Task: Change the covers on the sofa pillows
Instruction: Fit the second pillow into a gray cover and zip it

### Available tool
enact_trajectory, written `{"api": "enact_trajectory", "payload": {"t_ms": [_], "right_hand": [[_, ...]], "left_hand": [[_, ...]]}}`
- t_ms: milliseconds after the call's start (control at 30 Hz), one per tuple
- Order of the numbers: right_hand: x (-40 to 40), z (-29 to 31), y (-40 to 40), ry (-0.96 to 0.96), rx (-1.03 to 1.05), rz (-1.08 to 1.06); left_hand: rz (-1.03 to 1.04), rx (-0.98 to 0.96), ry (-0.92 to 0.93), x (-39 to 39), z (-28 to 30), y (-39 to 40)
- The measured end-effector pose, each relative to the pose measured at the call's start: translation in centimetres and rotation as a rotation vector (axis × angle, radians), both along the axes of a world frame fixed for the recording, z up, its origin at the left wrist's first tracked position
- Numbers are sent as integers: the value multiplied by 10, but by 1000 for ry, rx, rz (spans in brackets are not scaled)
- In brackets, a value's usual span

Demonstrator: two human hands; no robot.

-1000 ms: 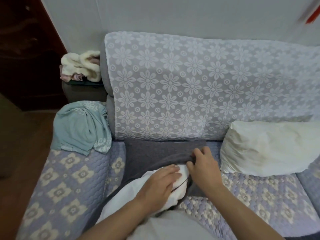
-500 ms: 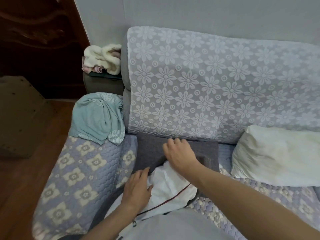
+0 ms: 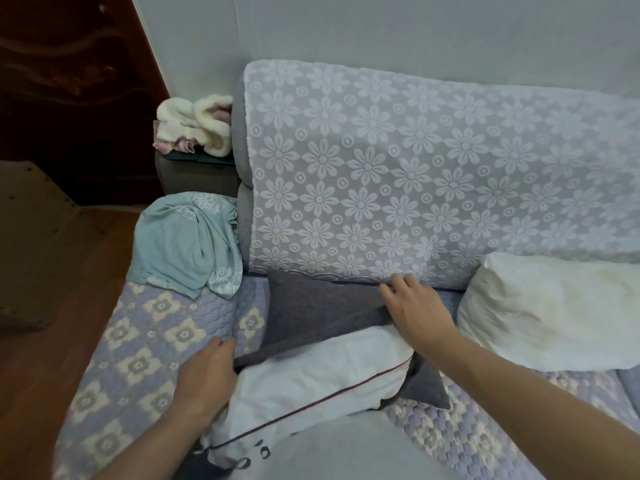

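Sofa seat, quilted lilac floral. White pillow with a dark red piping line lies at the front of the seat, partly inside a grey cover whose far end reaches the lace-draped backrest.

Left hand: fingers curled on the cover's near left edge, grip clamped on the fabric.

Right hand: laid over the cover's opening edge above the pillow; fingers look extended, cannot tell whether the thumb pinches underneath.

Second bare pillow to the right. Teal cloth bunched on the armrest. Fluffy cream bundle behind it.
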State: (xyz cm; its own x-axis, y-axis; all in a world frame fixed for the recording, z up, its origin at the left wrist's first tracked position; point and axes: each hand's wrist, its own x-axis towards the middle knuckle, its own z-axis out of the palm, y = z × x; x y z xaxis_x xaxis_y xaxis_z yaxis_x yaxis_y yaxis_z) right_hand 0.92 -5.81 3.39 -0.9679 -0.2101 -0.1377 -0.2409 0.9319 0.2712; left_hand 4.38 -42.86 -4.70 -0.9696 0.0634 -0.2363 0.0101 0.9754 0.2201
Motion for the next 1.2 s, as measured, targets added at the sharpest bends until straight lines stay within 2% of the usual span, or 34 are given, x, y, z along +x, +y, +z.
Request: {"api": "enact_trajectory", "payload": {"t_ms": [100, 167, 300, 333, 433, 467, 533, 567, 633, 700, 767, 833, 900, 933, 1000, 1133, 1200], "right_hand": [[-5, 19, 18, 132, -68, -160], [-3, 26, 20, 233, -171, -307], [20, 7, 6, 278, -401, -326], [24, -1, 13, 269, -455, -382], [34, -16, 37, 226, -596, -751], [39, -17, 40, 242, -644, -792], [44, -9, 36, 277, -702, -703], [45, -3, 38, 241, -671, -643], [40, 12, 54, 58, -511, -585], [30, 23, 78, -193, -388, -672], [15, 25, 99, -301, -329, -772], [-2, 22, 118, -379, -291, -826], [-11, 15, 141, -445, -240, -849], [-10, 8, 155, -465, -214, -843], [1, -15, 172, -462, -148, -806], [26, -84, 185, -357, -188, -746], [28, -105, 193, -310, -248, -734]], "left_hand": [[-178, 33, 69, -2, 10, -2], [-208, 8, 91, 0, 15, 6], [-121, 43, 132, 4, 23, 22], [-89, 47, 133, 5, 21, 21], [-70, 34, 160, 5, 18, 21], [-66, 56, 159, 3, 20, 25], [-13, 107, 106, -7, 29, 34], [22, 133, 47, -13, 36, 35], [-37, 172, -105, -32, 54, 30], [-149, 177, -250, -56, 81, 31], [-210, 175, -210, -84, 101, 42], [-300, 67, -184, -111, 112, 59], [-403, -169, -236, -130, 106, 75], [-404, -262, -248, -134, 94, 82], [-368, -318, -213, -129, 62, 96], [-321, -266, -54, -104, -6, 158], [-404, -220, 100, -87, -17, 185]]}}
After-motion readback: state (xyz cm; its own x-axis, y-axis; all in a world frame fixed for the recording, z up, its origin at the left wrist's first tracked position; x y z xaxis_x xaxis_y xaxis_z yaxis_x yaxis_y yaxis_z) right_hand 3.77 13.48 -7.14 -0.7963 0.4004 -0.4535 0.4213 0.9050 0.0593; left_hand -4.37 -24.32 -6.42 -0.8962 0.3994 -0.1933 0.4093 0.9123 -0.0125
